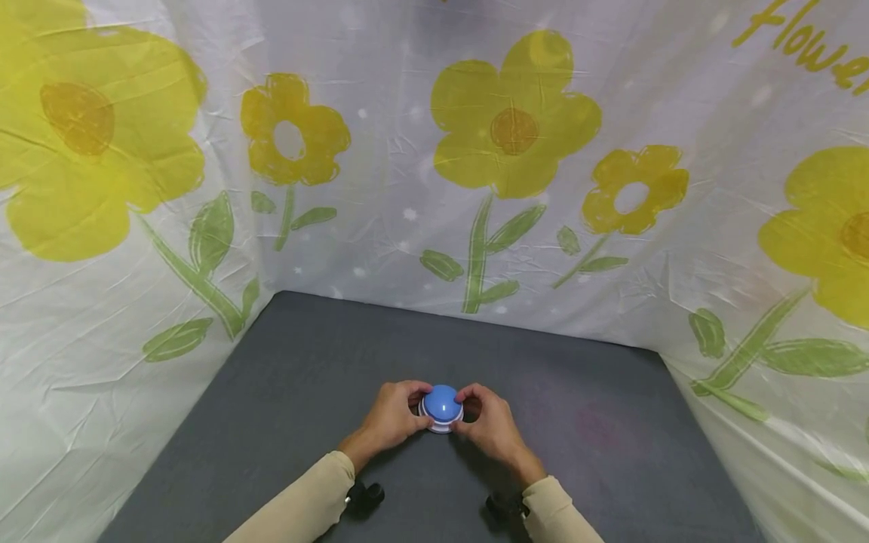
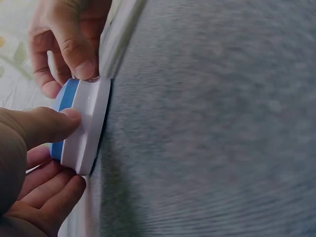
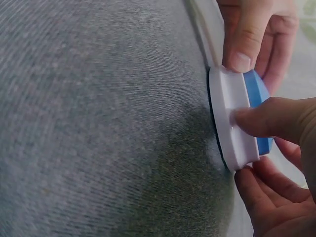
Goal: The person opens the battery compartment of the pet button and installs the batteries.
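Note:
A round push button (image 1: 443, 405) with a blue domed top and a white base sits on the dark grey tabletop. From the left, my left hand (image 1: 391, 415) holds its side between thumb and fingers. My right hand (image 1: 494, 424) grips the opposite side the same way. In the left wrist view, the left thumb lies against the white base (image 2: 88, 128), with the other fingers curled at its far side. The right wrist view shows the right thumb on the white base (image 3: 232, 118) and the right fingertips at its lower edge.
The grey tabletop (image 1: 326, 347) spreads around the hands. White curtains (image 1: 394, 226) printed with yellow flowers hang along the back and both sides. A black wrist-worn device (image 1: 365, 498) shows below the left wrist, another (image 1: 501, 509) below the right.

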Tool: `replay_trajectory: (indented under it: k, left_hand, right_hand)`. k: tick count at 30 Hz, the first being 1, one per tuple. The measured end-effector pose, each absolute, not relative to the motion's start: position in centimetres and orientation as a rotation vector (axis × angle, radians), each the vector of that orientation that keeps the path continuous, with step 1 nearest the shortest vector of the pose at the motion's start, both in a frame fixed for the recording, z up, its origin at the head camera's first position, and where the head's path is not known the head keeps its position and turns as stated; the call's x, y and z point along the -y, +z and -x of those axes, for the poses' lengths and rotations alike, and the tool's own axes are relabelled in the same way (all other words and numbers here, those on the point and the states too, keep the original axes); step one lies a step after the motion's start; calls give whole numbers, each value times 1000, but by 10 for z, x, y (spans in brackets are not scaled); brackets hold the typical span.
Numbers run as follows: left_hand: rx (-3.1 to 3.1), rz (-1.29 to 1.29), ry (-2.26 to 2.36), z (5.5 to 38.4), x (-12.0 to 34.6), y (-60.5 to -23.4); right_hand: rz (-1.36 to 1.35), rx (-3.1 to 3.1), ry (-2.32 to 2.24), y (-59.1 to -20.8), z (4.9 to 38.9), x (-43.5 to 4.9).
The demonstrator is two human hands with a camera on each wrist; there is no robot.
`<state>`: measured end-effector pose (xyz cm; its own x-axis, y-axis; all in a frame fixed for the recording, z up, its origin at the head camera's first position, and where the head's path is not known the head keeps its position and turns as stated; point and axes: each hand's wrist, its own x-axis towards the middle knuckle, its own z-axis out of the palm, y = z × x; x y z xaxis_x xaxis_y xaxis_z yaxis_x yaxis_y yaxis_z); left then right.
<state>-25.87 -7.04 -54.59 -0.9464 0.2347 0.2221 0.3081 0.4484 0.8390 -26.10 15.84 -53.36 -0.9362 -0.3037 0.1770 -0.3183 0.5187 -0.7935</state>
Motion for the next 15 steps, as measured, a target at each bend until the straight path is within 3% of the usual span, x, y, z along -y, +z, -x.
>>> replay_trajectory:
  k: [15]
  left_hand:
    - [2546,544,-1479,260,79,-544]
  right_hand:
    - [-622,2754,1190,-526,261,-163]
